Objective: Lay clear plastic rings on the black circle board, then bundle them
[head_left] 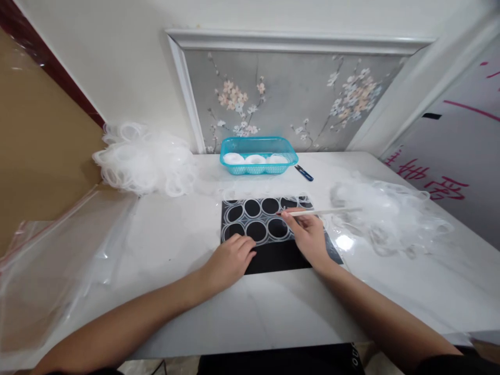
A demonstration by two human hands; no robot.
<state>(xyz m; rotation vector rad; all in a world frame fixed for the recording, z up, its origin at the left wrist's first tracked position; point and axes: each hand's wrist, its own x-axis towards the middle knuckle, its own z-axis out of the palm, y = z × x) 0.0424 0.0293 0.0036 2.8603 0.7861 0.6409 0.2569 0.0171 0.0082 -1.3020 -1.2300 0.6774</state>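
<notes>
A black sheet [277, 257] lies on the table under a clear film, with rows of pale translucent rings [257, 231] across its far part. My left hand [233, 259] rests on its near left edge, fingers lightly bent over the lower row and holding nothing visible. Pinched in my right hand [308, 234] is a thin white pen-like stick [336, 211] with a dark reddish tip. That tip points left, over the middle rings; whether it touches them cannot be made out. My right hand hides several rings on that side.
Heaps of translucent rings lie at the left [146, 161] and right [390, 216]. A blue plastic basket [259, 141] with white round spools stands by the wall. Small dark-blue thread snips [304, 173] lie beside it. Clear plastic bags [50, 276] cover the left side.
</notes>
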